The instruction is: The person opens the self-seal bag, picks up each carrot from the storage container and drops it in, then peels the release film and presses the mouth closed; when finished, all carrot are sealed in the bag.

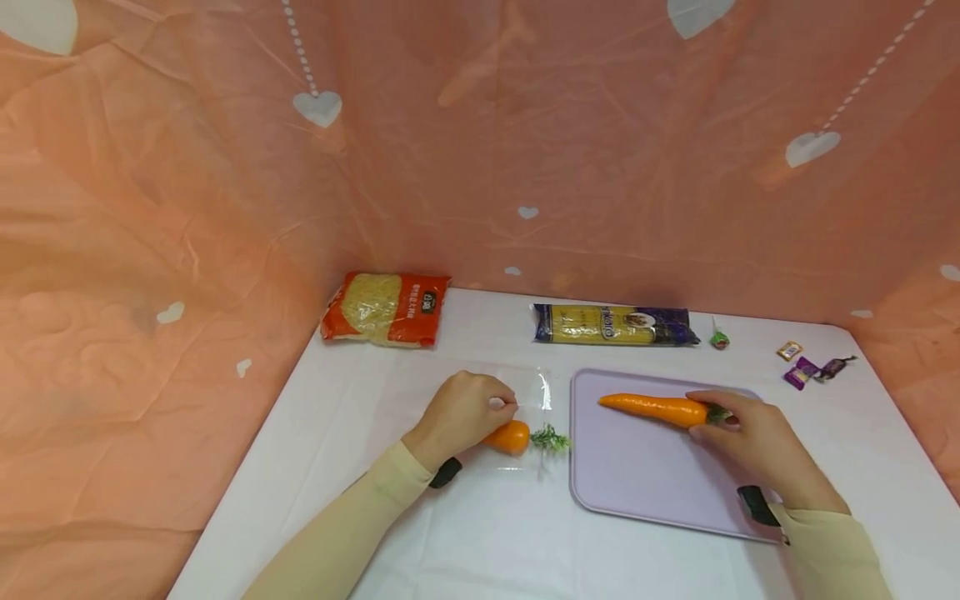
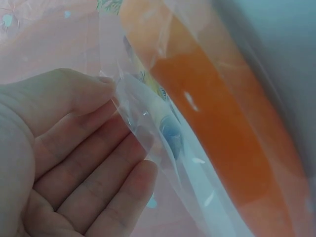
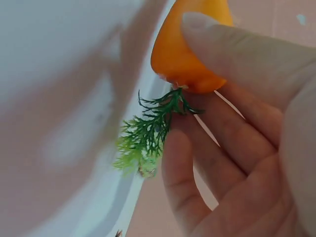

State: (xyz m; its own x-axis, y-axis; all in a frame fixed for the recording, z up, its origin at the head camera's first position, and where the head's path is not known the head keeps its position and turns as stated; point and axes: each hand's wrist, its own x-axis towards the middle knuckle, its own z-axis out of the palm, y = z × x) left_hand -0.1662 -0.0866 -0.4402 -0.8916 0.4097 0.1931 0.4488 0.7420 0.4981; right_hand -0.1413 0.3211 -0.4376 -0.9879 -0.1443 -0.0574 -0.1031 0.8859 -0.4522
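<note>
With thumb and index finger, my left hand [image 1: 467, 414] pinches the edge of a clear plastic bag [image 2: 140, 116]. An orange carrot [image 1: 512, 437] lies under the bag's film, its green top pointing right toward the tray; my hand covers its other end in the head view. My right hand [image 1: 768, 446] holds a second carrot [image 1: 648, 407] by its thick end, over the lilac tray [image 1: 637, 475]. This carrot's tip points left. In the right wrist view, its leafy green top [image 3: 158, 123] hangs among my fingers.
At the back left lies a red bag of noodles [image 1: 386, 308]. A blue and yellow spaghetti pack [image 1: 611, 325] lies behind the tray, with a green lollipop [image 1: 719, 339] beside it. Several wrapped candies [image 1: 801, 372] are at the right. An orange curtain [image 1: 480, 167] hangs around the table.
</note>
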